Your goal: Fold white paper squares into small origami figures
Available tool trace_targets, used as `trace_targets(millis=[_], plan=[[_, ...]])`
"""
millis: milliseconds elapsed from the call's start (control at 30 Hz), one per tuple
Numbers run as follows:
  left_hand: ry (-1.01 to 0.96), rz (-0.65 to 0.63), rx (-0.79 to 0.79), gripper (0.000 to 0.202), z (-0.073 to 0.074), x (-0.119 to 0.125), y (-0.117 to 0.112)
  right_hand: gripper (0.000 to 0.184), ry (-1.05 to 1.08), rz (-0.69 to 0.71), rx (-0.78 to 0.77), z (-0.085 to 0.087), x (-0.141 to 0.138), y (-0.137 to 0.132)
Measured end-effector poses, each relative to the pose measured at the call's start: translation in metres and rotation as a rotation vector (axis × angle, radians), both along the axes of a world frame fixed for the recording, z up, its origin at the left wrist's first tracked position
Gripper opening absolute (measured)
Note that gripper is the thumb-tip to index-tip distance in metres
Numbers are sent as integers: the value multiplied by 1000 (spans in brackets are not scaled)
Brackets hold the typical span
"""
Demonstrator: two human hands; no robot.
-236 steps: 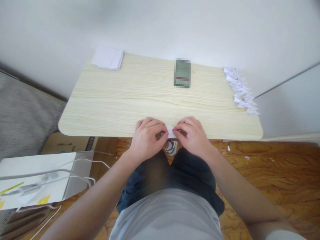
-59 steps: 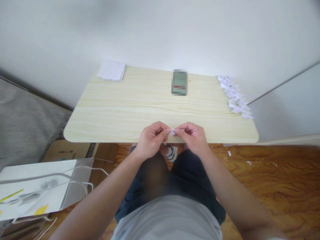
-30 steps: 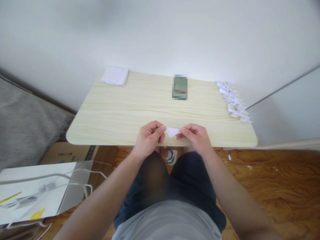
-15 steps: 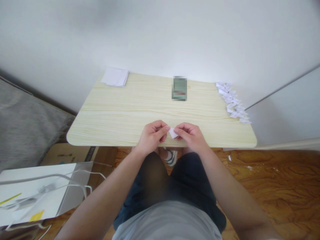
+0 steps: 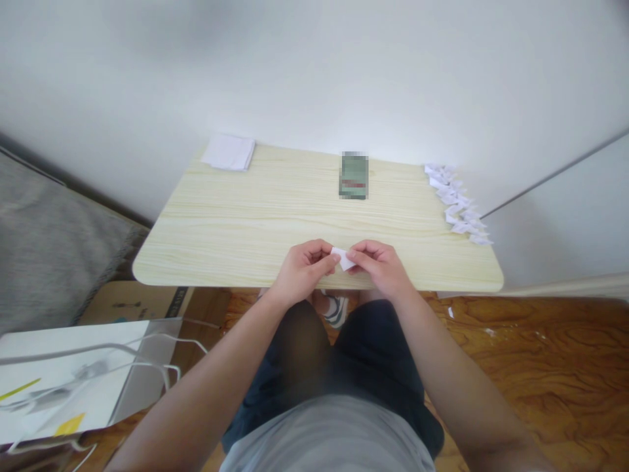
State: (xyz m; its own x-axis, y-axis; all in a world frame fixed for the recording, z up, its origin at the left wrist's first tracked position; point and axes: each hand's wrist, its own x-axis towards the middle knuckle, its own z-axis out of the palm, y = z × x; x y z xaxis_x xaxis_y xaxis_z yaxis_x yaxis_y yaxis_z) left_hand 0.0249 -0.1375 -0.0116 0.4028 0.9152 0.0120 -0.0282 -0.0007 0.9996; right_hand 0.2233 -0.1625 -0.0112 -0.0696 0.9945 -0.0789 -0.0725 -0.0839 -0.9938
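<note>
My left hand [image 5: 303,267] and my right hand [image 5: 380,266] meet over the near edge of a pale wooden table [image 5: 236,223]. Both pinch a small folded white paper piece [image 5: 343,257] between thumbs and fingertips, held just above the tabletop. A stack of white paper squares [image 5: 228,152] lies at the far left corner. Several finished folded paper pieces [image 5: 458,204] sit in a row along the far right edge.
A dark phone-like object [image 5: 354,175], blurred out, lies at the table's far middle. A white wall stands behind the table. On the wooden floor [image 5: 550,354] to my left are a white paper bag [image 5: 73,373] and a cardboard box [image 5: 132,303]. My knees are under the table edge.
The view has drawn back from the table. The paper piece was stretched flat between my hands, then turned and pinched closer together; it now tilts between my fingertips.
</note>
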Motion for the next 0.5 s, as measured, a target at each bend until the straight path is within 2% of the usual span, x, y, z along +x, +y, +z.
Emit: trace_targets(millis=[267,500], plan=[[50,139,47,22,3,6,5,9,-133,88,19,7,5,0],[-12,68,41,26,-2,6,6,12,-160,126,58,12,3,-3]])
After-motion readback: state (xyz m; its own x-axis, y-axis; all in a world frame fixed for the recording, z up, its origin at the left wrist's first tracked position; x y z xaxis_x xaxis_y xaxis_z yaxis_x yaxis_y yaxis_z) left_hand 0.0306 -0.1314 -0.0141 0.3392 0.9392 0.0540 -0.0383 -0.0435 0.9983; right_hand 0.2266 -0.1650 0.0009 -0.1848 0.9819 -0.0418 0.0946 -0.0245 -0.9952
